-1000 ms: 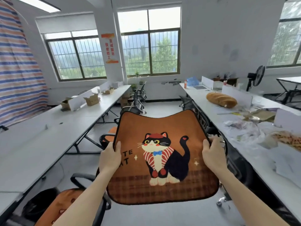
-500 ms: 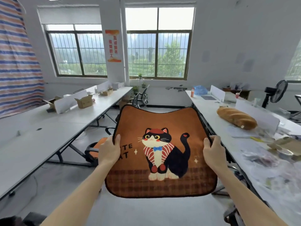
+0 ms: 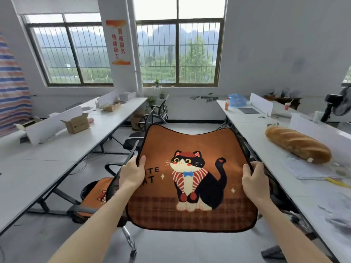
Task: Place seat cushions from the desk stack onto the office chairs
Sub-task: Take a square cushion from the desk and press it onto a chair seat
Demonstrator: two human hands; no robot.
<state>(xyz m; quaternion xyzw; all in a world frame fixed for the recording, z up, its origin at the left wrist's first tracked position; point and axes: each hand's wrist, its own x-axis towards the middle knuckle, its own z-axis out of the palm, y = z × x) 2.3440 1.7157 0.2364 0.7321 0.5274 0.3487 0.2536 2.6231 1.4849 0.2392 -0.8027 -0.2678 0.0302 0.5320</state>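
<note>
Two long white counters run toward the barred windows (image 3: pixel 178 54). The left counter (image 3: pixel 38 168) carries an open cardboard box (image 3: pixel 77 122). The right counter (image 3: pixel 252 133) carries a loaf-shaped pillow (image 3: pixel 298 145), loose papers (image 3: pixel 311 171), an orange bottle (image 3: pixel 227 106) and a blue bag (image 3: pixel 237 99), and a fan (image 3: pixel 340 105) stands at the far right. In the aisle between them, low on the left, an office chair (image 3: pixel 79 209) already bears a matching cushion (image 3: pixel 95 194), and its dark back rises just beside the held cushion's left edge. Further black chairs (image 3: pixel 133 141) stand beyond, partly hidden. The seat cushion (image 3: pixel 190 141) — orange-brown, printed with a cat in a red beret — is held up over the aisle with its printed face toward the camera, hiding whatever lies directly behind it. The left grip (image 3: pixel 131 175) clasps its left edge, thumb on the printed face and fingers curled behind. The right grip (image 3: pixel 255 179) clasps the right edge the same way — both closed tight on the fabric.
</note>
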